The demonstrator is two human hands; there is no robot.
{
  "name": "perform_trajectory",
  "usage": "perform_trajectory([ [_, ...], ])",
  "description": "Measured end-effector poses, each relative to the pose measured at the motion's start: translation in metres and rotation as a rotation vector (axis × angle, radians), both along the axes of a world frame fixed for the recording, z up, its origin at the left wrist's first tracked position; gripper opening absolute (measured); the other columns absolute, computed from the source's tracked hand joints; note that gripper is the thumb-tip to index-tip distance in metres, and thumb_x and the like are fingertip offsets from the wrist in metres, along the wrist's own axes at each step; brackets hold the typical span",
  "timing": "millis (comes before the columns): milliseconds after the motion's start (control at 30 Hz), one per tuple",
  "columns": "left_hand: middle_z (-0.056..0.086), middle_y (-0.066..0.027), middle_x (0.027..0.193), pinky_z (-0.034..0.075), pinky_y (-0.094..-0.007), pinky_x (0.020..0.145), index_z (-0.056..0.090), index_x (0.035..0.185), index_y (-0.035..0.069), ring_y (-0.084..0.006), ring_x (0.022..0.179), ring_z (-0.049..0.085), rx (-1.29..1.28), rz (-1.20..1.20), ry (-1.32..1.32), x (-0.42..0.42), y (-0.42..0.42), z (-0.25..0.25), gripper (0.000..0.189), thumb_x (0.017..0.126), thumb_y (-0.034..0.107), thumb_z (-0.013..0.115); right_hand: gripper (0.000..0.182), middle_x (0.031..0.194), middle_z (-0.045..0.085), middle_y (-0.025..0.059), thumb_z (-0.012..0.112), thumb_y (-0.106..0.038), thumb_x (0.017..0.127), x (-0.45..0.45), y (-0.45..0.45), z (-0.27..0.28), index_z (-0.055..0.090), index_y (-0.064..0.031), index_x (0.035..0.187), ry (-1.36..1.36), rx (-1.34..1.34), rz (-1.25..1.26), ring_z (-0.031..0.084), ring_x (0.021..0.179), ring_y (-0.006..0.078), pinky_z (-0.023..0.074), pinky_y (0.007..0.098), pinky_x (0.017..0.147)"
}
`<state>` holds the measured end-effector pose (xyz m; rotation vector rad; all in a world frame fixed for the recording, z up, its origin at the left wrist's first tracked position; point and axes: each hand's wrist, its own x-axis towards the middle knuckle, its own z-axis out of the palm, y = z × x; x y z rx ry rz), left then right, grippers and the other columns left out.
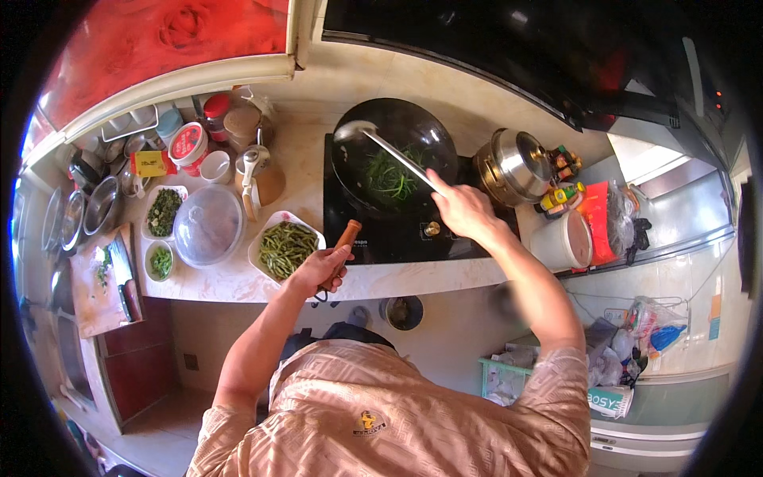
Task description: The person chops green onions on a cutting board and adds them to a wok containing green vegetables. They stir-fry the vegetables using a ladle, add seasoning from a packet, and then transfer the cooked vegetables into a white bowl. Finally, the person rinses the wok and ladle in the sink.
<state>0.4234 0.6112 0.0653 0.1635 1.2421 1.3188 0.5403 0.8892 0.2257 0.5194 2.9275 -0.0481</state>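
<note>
A dark wok (pixel 438 134) stands on the black glass cooktop (pixel 381 253), with long green leafy vegetables (pixel 390 179) inside it. My right hand (pixel 468 208) is closed around the metal handle of a cooking spatula or ladle (pixel 396 152), whose pale head rests by the wok's upper left side. In front of the cooktop, my left hand (pixel 325 271) grips a brown wooden handle (pixel 349 232); it seems to belong to the wok, though the join is unclear. Just left of that hand, a white dish (pixel 253 253) holds cooked green beans (pixel 287 247).
Left of the cooktop are a plastic-covered bowl (pixel 208 226), a dish of chopped greens (pixel 164 211), a small bowl (pixel 161 262), jars and a kettle (pixel 255 161). A knife (pixel 122 268) lies on the cutting board (pixel 95 310). Rightward stand a steel pot (pixel 515 167), bottles (pixel 560 197) and a white tub (pixel 563 241).
</note>
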Motion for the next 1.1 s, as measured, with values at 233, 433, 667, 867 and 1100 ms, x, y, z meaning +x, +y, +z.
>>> perform_trajectory([
  [233,0.051,-0.0008,0.068,0.038,-0.0245,0.040,0.056,0.109,0.003,-0.0093,0.046,0.048,-0.005,0.023,0.002,0.002,0.001,-0.002,0.046,0.096,0.047,0.056,0.049,0.071,0.060,0.0172,0.047,-0.015,0.097,0.028,0.031,0.015,0.042,-0.0193,0.146,-0.100,0.343,0.340,0.062,0.055,0.0308,0.0502,0.0451,0.050],
  [433,0.051,-0.0005,0.067,0.037,-0.0231,0.040,0.056,0.108,0.003,-0.0080,0.047,0.048,-0.008,0.043,-0.001,0.003,0.000,-0.002,0.045,0.096,0.047,0.057,0.058,0.082,0.063,0.0191,0.045,-0.006,0.092,0.083,0.021,0.066,0.041,-0.0220,0.147,-0.262,0.452,0.234,0.067,0.065,0.0300,0.0530,0.0433,0.058],
  [667,0.051,-0.0013,0.068,0.038,-0.0250,0.039,0.056,0.111,-0.001,-0.0098,0.045,0.047,0.019,0.055,-0.010,0.004,0.000,-0.005,0.051,0.096,0.048,0.056,0.059,0.082,0.064,0.0215,0.048,-0.010,0.090,0.131,0.034,0.063,0.040,-0.0197,0.148,-0.232,0.452,0.074,0.067,0.061,0.0326,0.0533,0.0468,0.056],
  [867,0.050,-0.0011,0.067,0.038,-0.0252,0.040,0.056,0.110,0.000,-0.0100,0.046,0.047,-0.005,0.032,-0.013,0.003,0.002,-0.003,0.051,0.096,0.048,0.056,0.050,0.066,0.063,0.0166,0.041,-0.026,0.102,0.113,0.027,-0.036,0.032,-0.0105,0.149,-0.118,0.089,-0.054,0.062,0.050,0.0279,0.0511,0.0423,0.045],
  [1100,0.050,-0.0012,0.068,0.038,-0.0253,0.040,0.056,0.108,0.001,-0.0103,0.046,0.048,0.019,0.042,-0.024,0.004,0.002,0.001,0.048,0.096,0.047,0.057,0.047,0.066,0.065,0.0206,0.051,-0.027,0.098,0.098,-0.057,-0.025,0.046,-0.0100,0.142,0.124,-0.156,-0.176,0.067,0.059,0.0357,0.0549,0.0468,0.060],
])
